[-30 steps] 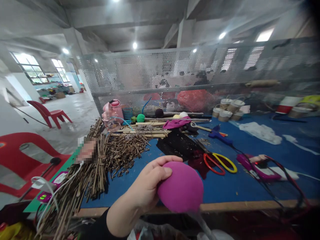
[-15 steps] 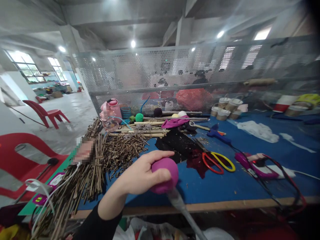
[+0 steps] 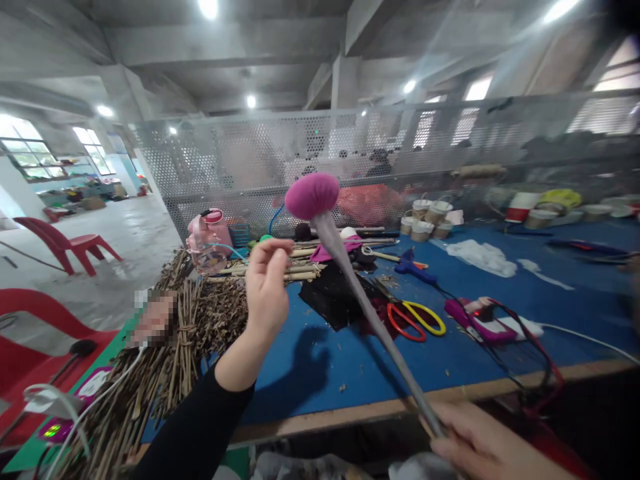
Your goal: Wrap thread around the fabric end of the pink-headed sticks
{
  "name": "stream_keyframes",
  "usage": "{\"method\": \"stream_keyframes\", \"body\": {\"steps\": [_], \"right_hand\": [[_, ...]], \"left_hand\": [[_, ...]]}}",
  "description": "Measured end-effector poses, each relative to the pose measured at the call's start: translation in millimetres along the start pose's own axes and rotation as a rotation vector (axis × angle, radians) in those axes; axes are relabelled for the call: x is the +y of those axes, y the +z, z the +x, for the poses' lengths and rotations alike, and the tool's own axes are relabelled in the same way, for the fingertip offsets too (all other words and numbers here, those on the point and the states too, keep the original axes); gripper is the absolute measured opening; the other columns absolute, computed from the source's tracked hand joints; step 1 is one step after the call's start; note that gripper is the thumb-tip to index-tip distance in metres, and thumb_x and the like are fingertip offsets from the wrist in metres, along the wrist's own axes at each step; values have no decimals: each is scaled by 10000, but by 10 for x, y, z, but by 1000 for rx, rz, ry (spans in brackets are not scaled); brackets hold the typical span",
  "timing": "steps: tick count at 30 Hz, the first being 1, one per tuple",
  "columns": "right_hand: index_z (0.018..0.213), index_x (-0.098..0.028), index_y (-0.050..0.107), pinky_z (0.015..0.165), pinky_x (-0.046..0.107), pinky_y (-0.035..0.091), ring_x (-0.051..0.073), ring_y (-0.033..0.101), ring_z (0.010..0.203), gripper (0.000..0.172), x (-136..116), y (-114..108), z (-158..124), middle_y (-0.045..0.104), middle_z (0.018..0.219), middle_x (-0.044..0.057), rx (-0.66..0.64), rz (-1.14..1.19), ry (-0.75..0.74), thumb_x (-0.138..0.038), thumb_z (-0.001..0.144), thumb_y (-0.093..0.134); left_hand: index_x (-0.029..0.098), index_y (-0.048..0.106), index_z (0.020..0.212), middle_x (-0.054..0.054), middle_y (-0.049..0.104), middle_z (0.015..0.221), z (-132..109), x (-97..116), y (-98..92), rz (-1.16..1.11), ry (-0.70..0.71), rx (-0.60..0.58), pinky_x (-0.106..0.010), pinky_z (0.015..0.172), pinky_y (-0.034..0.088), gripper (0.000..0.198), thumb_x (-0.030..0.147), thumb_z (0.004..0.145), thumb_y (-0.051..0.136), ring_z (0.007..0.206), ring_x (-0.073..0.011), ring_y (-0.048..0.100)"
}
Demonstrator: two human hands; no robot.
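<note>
At the lower right, my right hand (image 3: 480, 433) is closed around the lower end of a long grey stick (image 3: 367, 300). The stick slants up to the left and carries a padded, magenta cloth-covered head (image 3: 313, 197), so the whole looks like a mushroom. My left hand (image 3: 267, 283) is raised to the left of the stick, apart from it. Its fingers are loosely bent, and nothing shows in them. Behind the stick lie scissors (image 3: 407, 321) with one red and one yellow handle, by dark cloth scraps (image 3: 327, 297).
A heap of dry twigs (image 3: 170, 347) covers the left of the blue table (image 3: 320, 373). A blue glue gun (image 3: 415, 268), a purple power strip (image 3: 480, 323) with cables and a white plastic bag (image 3: 483, 259) lie right. Small pots (image 3: 425, 217) and a perforated screen (image 3: 235, 160) stand behind.
My left hand has let go of the magenta head and drawn back to the left. The head has risen and tilted away, and my right hand has come into view on the stick.
</note>
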State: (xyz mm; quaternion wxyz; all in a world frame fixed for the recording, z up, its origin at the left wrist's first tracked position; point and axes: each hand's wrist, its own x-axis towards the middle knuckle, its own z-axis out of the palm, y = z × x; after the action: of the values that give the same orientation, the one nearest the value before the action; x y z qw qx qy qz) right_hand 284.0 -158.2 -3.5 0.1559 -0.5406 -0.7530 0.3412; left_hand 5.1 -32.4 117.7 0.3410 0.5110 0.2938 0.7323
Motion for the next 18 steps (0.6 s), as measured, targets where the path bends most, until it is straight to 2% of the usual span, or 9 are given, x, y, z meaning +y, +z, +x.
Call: {"method": "stream_keyframes", "body": {"steps": [2,4,6,8,10,12,14,18], "right_hand": [[730,-188,515,620,280,425,179,536,701,355,-284,-218,378,556,714,33,-83,159,-16,-531,801,464],[699,-171,463,519,224,345,103,417,554,370,-514,-332,799,437,601,-26,-131,338,-102,-530,739,541],[694,-166,456,432,198,240,58,292,462,369,-642,-317,1200,351,542,-64,-153,492,-126,-501,684,610],[746,-160,493,376,200,148,37,208,402,338,-668,-210,1540,370,529,-73,-168,623,-96,-471,684,608],[758,-157,500,353,200,93,25,169,370,300,-630,-77,1809,434,535,-64,-177,744,-38,-428,686,606],[721,-168,462,345,188,69,19,146,354,272,-577,30,2013,418,491,-77,-179,845,33,-391,684,614],[686,-184,409,341,176,64,19,138,341,282,-544,89,2168,341,435,-104,-158,907,86,-379,692,613],[659,-194,356,336,163,77,18,147,336,314,-529,89,2371,278,415,-121,-92,944,126,-372,715,609]], "left_hand": [[151,585,760,-61,641,800,-20,-191,44,112,-250,-238,-186,539,441,201,341,795,530,685,-129,598],[131,580,733,-67,636,697,-87,-406,47,219,-552,-484,-171,394,357,336,451,794,497,498,-107,557],[122,576,719,-67,627,654,-177,-607,9,296,-666,-608,-169,342,308,458,563,772,466,410,-89,514],[129,564,735,-51,616,635,-257,-758,-58,316,-666,-631,-169,335,304,505,624,739,464,393,-85,504],[145,545,790,-33,612,625,-305,-843,-129,342,-678,-586,-170,344,313,486,620,688,539,407,-90,509],[158,530,791,-15,599,587,-323,-884,-184,427,-716,-533,-177,353,316,462,579,629,628,408,-95,497],[163,520,690,8,558,510,-323,-917,-213,549,-733,-539,-185,357,300,409,530,596,674,387,-89,454],[159,480,501,26,486,423,-326,-1030,-212,682,-651,-584,-188,373,263,351,413,596,703,379,-73,399]]}}
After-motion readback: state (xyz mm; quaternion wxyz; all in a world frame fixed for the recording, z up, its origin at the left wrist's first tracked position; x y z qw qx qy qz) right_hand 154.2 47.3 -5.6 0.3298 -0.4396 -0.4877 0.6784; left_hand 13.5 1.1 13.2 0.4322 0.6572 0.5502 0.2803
